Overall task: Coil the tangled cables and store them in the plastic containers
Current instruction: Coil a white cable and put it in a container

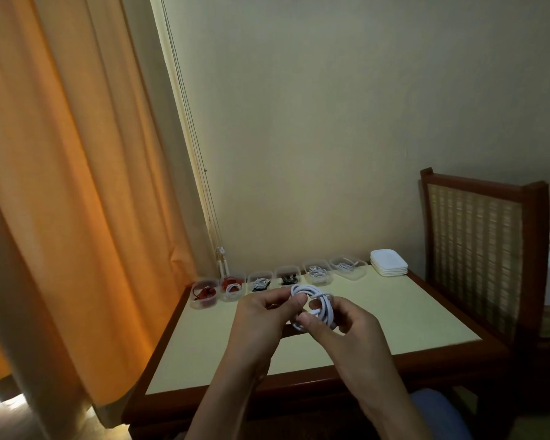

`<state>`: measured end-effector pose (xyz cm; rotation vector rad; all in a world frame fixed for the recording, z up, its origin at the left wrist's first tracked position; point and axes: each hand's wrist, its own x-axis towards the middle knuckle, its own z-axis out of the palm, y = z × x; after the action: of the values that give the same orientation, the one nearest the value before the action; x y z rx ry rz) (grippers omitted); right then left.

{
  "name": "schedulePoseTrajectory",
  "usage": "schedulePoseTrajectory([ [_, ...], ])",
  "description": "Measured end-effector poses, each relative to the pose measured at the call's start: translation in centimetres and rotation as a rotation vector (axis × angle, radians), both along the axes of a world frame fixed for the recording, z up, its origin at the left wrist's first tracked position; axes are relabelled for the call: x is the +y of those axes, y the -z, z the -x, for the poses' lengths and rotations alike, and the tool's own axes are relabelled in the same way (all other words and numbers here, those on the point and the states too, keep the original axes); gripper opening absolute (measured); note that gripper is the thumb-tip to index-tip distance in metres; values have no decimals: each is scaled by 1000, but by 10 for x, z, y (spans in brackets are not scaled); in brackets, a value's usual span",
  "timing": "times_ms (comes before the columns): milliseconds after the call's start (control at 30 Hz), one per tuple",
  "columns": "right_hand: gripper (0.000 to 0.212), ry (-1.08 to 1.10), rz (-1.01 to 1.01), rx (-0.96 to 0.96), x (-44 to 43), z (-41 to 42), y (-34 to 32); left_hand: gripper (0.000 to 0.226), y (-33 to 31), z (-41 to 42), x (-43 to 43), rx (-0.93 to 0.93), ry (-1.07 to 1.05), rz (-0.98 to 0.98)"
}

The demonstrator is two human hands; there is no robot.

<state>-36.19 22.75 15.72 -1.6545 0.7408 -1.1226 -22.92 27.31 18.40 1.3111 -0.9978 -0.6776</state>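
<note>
Table (394, 312), containers (318, 273), lid stack (389, 262), chair (477, 249), coiled cable (308, 290)

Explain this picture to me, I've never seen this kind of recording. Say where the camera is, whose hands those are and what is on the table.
There is no machine here: one camera sits on a person's head, looking down at their own bare hands. The left hand and right hand both grip a coiled white cable above a pale yellow wood-edged table. Along its far edge stands a row of small clear plastic containers with coiled cables inside, and beside them a stack of white flat pieces, probably lids.
</note>
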Motion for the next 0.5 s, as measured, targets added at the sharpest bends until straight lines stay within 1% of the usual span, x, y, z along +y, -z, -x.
schedulePoseTrajectory([
  [100,19,-36,-33,-29,4,-4,-1,17,-1,-2,0,13,26,-2],
  [267,24,-97,-126,-86,2,-4,-1,18,0,-2,0,-20,56,-21],
  [333,26,-62,-160,-116,0,-2,-1,16,0,-3,0,-32,50,-27],
  [400,32,5,-185,-130,-4,0,-1,16,-1,-6,0,-6,37,-31],
  [433,36,50,-172,-111,-6,2,0,15,-1,-7,1,15,35,-33],
  [500,42,159,-63,-19,-10,2,3,15,-1,-7,2,71,49,-34],
])
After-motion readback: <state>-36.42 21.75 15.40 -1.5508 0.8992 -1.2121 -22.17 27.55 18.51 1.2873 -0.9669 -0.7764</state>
